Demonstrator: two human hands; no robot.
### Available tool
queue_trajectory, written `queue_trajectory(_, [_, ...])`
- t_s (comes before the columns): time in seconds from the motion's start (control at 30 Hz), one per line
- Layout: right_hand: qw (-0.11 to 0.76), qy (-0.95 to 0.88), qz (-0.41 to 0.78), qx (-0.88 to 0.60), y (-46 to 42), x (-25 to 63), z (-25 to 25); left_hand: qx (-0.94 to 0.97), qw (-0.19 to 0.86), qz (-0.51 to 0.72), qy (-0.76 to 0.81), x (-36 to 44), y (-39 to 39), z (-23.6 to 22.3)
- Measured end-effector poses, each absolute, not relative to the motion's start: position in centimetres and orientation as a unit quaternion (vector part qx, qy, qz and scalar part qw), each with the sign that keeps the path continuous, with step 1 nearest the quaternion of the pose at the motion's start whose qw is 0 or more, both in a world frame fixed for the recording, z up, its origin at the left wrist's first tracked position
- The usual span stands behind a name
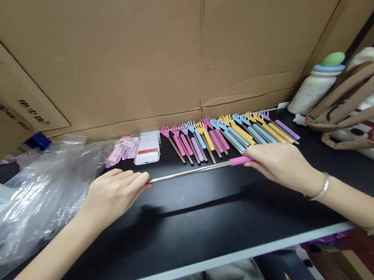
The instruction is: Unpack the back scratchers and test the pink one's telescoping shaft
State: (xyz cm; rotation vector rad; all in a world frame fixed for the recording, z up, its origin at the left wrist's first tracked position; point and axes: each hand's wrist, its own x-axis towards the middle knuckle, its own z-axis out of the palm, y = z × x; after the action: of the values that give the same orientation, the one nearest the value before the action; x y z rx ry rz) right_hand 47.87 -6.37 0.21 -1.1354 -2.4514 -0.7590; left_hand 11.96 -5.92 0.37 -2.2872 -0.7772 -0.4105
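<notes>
Several sheets of crumpled clear plastic (48,185) spread over the left end of the black worktop (202,237), partly behind the left forearm. Next comes the left hand (112,194), palm down, its fingers curled tight round one end of a thin metal rod (192,171); whatever tips that end is hidden inside the grasp. Beyond this hand lie small printed cards (116,155) and, just beside them, a phone (146,152). The rod runs nearly straight across between the two hands, its long axis sideways to the person, raised over the worktop, with its shadow falling on the near side. Farther off, a row of colorful claw-headed sticks (197,150) lies with claws pointing away; the right hand is the nearer to it. That right hand (279,161) grips the rod's pink handle (240,160) between thumb and folded fingers, knuckles up, the forearm slanting in from the lower right. Past it, a white bottle (314,91) leans beside a cream bag (373,105).
</notes>
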Motion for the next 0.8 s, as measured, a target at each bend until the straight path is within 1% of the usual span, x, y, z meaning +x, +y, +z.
queue_trajectory(0.17, [0.157, -0.886, -0.217, -0.378, -7.1, 45.3, -0.7, -0.9, 0.304, -0.162, -0.266, 14.3, -6.8, 0.3])
queue_trajectory(0.33, [0.144, -0.888, -0.21, -0.383, -7.5, 43.1, -0.9, -0.897, 0.298, -0.173, -0.277, 15.8, -6.7, -0.2])
queue_trajectory(0.47, [0.128, -0.912, -0.195, -0.336, -8.0, 41.0, -1.3, -0.903, 0.288, -0.183, -0.26, 17.5, -7.0, -0.4])
queue_trajectory(0.63, [0.128, -0.915, -0.222, -0.312, -8.1, 39.2, -1.4, -0.908, 0.277, -0.18, -0.256, 19.0, -7.6, -0.3])
queue_trajectory(0.8, [0.128, -0.897, -0.277, -0.319, -6.6, 42.4, -0.6, -0.891, 0.304, -0.157, -0.3, 15.6, -6.9, 0.1])
